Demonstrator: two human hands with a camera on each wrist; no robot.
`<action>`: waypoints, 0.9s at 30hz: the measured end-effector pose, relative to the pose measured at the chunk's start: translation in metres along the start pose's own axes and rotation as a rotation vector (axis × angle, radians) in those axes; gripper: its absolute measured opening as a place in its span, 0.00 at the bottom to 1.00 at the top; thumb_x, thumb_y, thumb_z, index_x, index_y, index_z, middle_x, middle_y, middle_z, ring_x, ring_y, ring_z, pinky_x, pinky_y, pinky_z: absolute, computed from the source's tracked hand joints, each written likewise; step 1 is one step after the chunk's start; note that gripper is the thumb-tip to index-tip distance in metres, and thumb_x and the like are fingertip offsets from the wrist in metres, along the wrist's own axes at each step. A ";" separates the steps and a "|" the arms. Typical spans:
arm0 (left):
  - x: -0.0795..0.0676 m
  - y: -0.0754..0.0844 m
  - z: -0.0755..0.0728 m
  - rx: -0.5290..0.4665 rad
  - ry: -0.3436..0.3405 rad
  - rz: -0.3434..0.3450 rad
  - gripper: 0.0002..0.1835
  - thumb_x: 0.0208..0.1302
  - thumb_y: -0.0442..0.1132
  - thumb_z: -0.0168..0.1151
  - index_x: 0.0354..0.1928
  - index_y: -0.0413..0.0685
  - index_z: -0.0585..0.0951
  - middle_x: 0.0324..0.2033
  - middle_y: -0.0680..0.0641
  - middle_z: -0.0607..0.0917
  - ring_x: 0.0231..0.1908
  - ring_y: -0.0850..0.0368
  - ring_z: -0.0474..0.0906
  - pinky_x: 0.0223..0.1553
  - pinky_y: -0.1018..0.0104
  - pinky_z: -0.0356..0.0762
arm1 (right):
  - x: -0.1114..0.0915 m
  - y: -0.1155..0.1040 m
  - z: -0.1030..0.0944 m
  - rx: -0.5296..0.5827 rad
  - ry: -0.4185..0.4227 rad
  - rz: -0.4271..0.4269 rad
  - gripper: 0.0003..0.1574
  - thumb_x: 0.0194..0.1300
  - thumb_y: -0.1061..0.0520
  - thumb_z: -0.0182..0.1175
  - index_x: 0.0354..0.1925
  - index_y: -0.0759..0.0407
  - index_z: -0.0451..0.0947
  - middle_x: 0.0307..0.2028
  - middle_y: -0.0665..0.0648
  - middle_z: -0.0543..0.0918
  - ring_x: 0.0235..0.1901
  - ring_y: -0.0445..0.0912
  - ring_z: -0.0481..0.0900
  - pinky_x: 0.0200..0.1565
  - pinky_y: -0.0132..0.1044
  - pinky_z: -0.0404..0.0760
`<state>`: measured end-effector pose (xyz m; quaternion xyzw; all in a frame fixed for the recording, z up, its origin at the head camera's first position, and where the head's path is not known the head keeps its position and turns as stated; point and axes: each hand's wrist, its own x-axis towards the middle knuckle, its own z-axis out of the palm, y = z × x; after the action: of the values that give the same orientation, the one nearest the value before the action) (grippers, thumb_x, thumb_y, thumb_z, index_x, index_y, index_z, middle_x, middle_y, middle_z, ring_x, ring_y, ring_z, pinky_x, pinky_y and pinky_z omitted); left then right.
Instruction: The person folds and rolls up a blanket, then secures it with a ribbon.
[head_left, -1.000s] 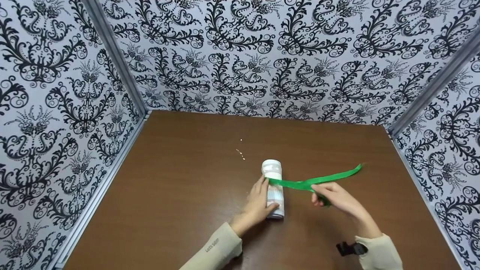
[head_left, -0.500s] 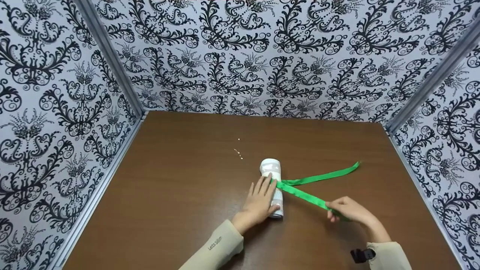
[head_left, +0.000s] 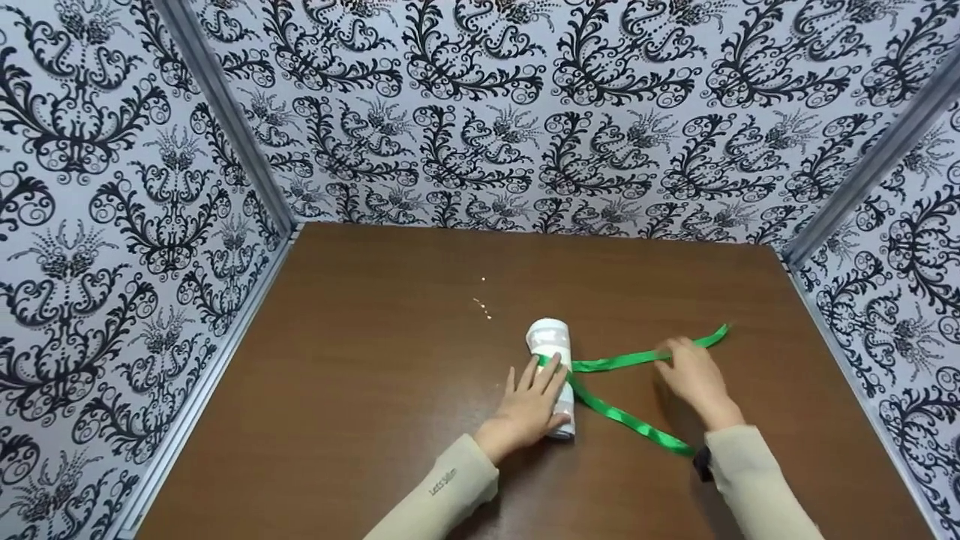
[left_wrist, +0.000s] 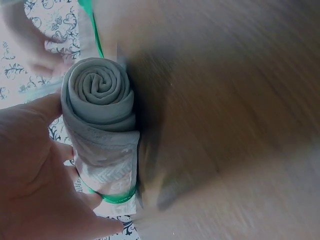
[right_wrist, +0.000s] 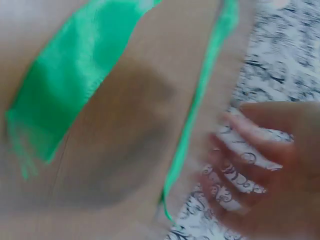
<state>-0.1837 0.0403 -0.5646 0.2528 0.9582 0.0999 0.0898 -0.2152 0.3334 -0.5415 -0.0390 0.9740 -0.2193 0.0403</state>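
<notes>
A white cloth (head_left: 550, 336) lies rolled up on the table, its spiral end facing the camera in the left wrist view. Round its middle runs a green ribbon (head_left: 634, 425), whose two loose strands spread to the right. My left hand (head_left: 523, 409) rests on the roll with fingers extended across it and over part of the ribbon. My right hand (head_left: 694, 375) hovers at the ribbon's far strand, fingers apart and loosely bent. In the right wrist view nothing shows between those fingers (right_wrist: 255, 137); the near strand's frayed end (right_wrist: 50, 125) lies loose.
The brown wooden table (head_left: 375, 360) extends around the roll. Small pale specks (head_left: 484, 307) lie beyond it to the left. Patterned panels (head_left: 480, 135) with grey metal corner posts stand at the back and both sides.
My right hand has let go of the near strand, now lying toward the front right, and moved up to the far strand. My left hand has slid farther onto the roll, fingers spreading.
</notes>
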 end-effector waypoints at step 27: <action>-0.006 -0.003 0.004 -0.291 0.195 -0.010 0.28 0.67 0.49 0.63 0.68 0.53 0.73 0.74 0.52 0.65 0.71 0.45 0.62 0.66 0.39 0.64 | -0.004 -0.125 -0.004 0.218 -0.009 -0.243 0.03 0.65 0.54 0.67 0.33 0.48 0.82 0.28 0.45 0.85 0.29 0.39 0.77 0.47 0.50 0.66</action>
<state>-0.1789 0.0351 -0.5681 0.2216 0.9390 0.2609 0.0326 -0.2040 0.2229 -0.4842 -0.1528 0.9324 -0.3269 0.0217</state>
